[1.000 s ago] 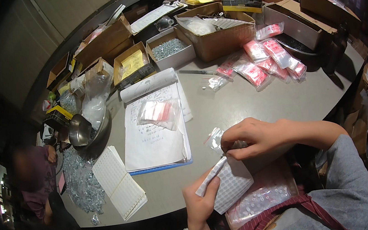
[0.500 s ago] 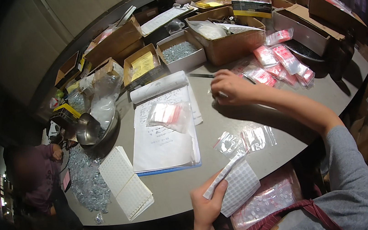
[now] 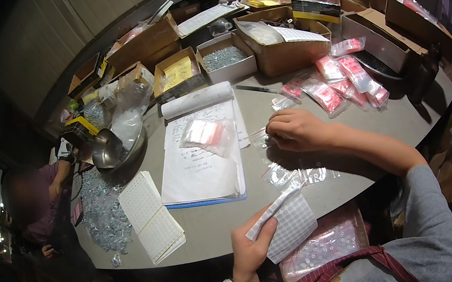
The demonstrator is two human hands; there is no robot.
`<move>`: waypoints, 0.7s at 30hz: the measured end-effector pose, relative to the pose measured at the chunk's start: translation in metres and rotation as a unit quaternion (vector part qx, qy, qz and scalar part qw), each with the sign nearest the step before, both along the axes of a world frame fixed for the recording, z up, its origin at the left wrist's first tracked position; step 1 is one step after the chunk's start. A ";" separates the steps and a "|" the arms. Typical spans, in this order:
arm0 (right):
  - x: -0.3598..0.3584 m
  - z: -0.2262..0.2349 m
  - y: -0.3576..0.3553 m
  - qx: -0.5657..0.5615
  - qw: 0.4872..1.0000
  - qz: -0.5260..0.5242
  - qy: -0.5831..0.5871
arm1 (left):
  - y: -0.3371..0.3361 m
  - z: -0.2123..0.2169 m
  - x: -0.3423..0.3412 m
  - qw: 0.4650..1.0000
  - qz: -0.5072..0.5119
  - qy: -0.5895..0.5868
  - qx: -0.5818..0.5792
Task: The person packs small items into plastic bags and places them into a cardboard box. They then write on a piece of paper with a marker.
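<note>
My left hand [image 3: 254, 244] is closed on a folded sheet of round grey-white stickers [image 3: 295, 220], thumb on top, held over the table's near edge. Farther off, my right hand [image 3: 299, 130] is closed, its fingertips pinching a small clear zip bag [image 3: 260, 140] that lies at the tabletop; the hand covers part of it. Between the two hands lie more small clear zip bags [image 3: 279, 175] with little pieces inside. Just beyond the right hand is another small bag [image 3: 283, 102].
An open notebook [image 3: 200, 181] with a bag of red-striped packets [image 3: 205, 132] sits mid-table, sticker sheets [image 3: 151, 218] to its left. Beyond are a metal bowl [image 3: 139, 146], loose hardware [image 3: 102, 212], cartons [image 3: 289, 57] and red-white bags [image 3: 325, 95]. At far left is another person [image 3: 42, 203].
My right hand has come nearer and slightly right, bringing a small clear bag onto the table beside the others. My left hand still holds the sticker sheet.
</note>
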State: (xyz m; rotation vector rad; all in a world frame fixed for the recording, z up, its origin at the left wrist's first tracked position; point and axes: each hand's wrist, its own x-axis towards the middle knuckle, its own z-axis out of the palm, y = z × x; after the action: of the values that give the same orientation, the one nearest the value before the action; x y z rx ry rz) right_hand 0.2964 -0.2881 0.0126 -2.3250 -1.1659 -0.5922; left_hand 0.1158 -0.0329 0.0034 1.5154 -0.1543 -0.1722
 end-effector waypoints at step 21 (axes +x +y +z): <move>-0.078 0.056 -0.004 -0.055 0.920 0.202 0.332 | 0.001 0.002 -0.001 1.000 0.003 0.016 -0.007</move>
State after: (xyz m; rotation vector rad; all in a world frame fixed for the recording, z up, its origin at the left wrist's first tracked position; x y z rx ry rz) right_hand 0.2182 -0.2925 0.0690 -2.0115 -1.2825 0.3974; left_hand 0.1150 -0.0321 0.0057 1.4991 -0.1249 -0.1897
